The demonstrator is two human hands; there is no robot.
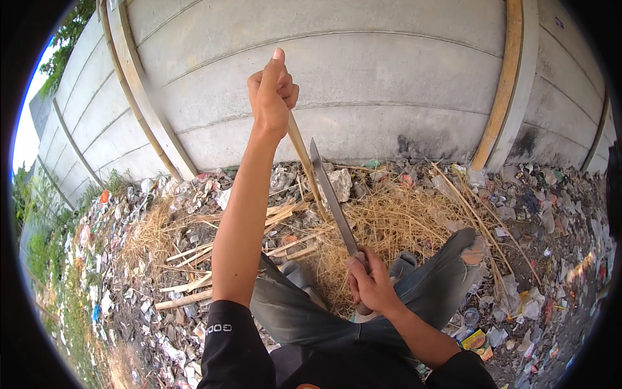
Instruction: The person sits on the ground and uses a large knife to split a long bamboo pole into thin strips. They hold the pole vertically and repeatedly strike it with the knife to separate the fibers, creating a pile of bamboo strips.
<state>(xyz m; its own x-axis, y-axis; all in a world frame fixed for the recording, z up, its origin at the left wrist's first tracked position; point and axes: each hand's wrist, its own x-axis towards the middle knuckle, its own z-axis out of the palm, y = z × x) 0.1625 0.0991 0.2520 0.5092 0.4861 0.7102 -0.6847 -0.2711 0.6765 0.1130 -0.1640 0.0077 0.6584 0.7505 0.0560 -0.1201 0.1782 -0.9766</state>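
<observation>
— Where is the bamboo stick (302,152)?

— It stands up, tilted, in front of your knees. Your left hand (272,91) squeezes its top end tight.

— And your other hand?

— Your right hand (368,285) grips the handle of a long knife (330,191). The blade lies against the stick. Dry straw (395,223), cut bamboo strips (194,283) and trash lie below the grey wall (363,78).
</observation>
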